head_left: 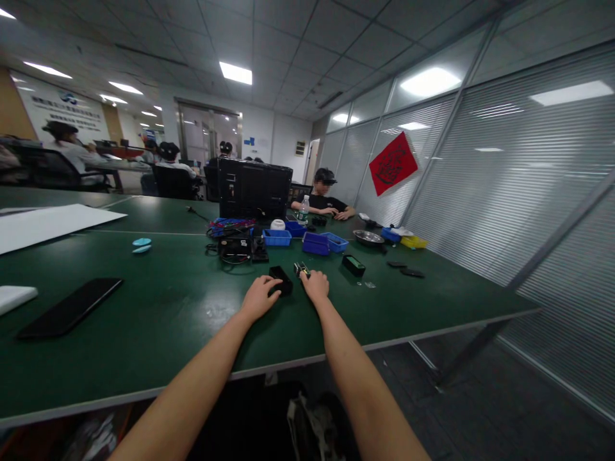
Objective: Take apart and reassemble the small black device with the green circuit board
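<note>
My left hand [260, 297] is at the left side of a small open black box [285, 286] on the green table. Its fingertips and thumb are against the box's near left edge, curled round it. Just to the right, my right hand [316, 285] has its fingers closed on a small device [300, 268] with metallic and yellowish parts. The rest of that device is covered by the fingers. Farther right sits a second black box [353, 265] with a green inside. Near it lie a small ring and a clear plastic piece [369, 285].
Blue bins [277, 238], a bundle of cables, a black adapter [234, 247] and a white ball [277, 225] stand behind my hands. A monitor [254, 189] rises beyond them. A metal bowl [369, 237] is to the right. Another person [324, 195] sits across the table.
</note>
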Demonstrator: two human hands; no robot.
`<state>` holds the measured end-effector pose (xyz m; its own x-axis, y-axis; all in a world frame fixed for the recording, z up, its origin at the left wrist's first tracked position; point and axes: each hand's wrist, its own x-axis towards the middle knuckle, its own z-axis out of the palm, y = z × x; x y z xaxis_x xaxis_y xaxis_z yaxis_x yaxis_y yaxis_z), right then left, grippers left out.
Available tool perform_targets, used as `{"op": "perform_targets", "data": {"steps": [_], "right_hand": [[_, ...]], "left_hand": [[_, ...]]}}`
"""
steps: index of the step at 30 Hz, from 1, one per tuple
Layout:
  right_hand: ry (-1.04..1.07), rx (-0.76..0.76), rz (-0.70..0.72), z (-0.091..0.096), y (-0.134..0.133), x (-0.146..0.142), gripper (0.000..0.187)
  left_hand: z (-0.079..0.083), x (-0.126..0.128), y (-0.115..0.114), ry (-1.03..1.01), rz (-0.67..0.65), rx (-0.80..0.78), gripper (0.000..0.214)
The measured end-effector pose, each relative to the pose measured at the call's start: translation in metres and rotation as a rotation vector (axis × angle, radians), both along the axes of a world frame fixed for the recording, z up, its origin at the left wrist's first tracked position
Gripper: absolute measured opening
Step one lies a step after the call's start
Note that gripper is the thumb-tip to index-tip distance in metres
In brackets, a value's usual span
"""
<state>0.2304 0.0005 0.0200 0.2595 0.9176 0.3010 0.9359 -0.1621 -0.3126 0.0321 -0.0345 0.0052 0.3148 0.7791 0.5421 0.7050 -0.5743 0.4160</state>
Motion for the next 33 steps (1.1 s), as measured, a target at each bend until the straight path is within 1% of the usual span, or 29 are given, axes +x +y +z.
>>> {"op": "perform_targets", "data": {"steps": [3, 6, 9, 11, 15, 18, 20, 23, 24, 25, 27, 29, 31, 33], "right_hand": [[0.015, 0.021, 0.04, 0.0, 0.0, -0.001, 0.047], [0.049, 0.073, 0.106, -0.002, 0.0, -0.002, 0.044], [0.088, 0.109, 0.173, -0.003, 0.0, -0.005, 0.046], [0.109, 0.103, 0.193, -0.002, -0.001, -0.006, 0.049], [0.118, 0.039, 0.166, 0.002, -0.004, -0.008, 0.054], [0.118, -0.003, 0.153, 0.002, -0.003, -0.008, 0.046], [0.141, -0.002, 0.16, 0.0, -0.001, -0.007, 0.04], [0.217, 0.036, 0.25, -0.002, 0.003, -0.006, 0.033], [0.249, 0.051, 0.3, -0.003, 0.005, -0.006, 0.032], [0.284, 0.061, 0.35, -0.004, 0.006, -0.005, 0.033], [0.348, 0.068, 0.432, -0.006, 0.008, -0.005, 0.037], [0.388, 0.061, 0.474, -0.008, 0.01, -0.005, 0.041], [0.403, 0.052, 0.482, -0.009, 0.011, -0.004, 0.041], [0.402, 0.049, 0.49, -0.009, 0.011, -0.004, 0.04]], "left_hand": [[0.001, 0.0, -0.001, -0.004, 0.006, -0.01, 0.033], [0.002, 0.0, -0.001, 0.002, 0.008, -0.02, 0.033], [0.003, 0.0, -0.002, 0.008, 0.01, -0.025, 0.033], [0.004, 0.0, -0.002, 0.009, 0.011, -0.029, 0.033], [0.008, 0.001, -0.005, 0.025, 0.029, -0.063, 0.034], [0.01, 0.002, -0.008, 0.041, 0.029, -0.093, 0.034], [0.011, 0.002, -0.009, 0.036, -0.002, -0.108, 0.035], [0.011, 0.001, -0.009, -0.002, -0.062, -0.121, 0.041], [0.011, 0.001, -0.008, -0.021, -0.048, -0.11, 0.044], [0.011, 0.001, -0.008, -0.042, -0.005, -0.088, 0.046], [0.011, 0.0, -0.006, -0.082, 0.138, -0.023, 0.053], [0.01, -0.001, -0.003, -0.104, 0.262, 0.016, 0.065], [0.007, -0.002, 0.002, -0.108, 0.294, -0.014, 0.077], [0.003, -0.003, 0.006, -0.106, 0.238, -0.09, 0.083]]}}
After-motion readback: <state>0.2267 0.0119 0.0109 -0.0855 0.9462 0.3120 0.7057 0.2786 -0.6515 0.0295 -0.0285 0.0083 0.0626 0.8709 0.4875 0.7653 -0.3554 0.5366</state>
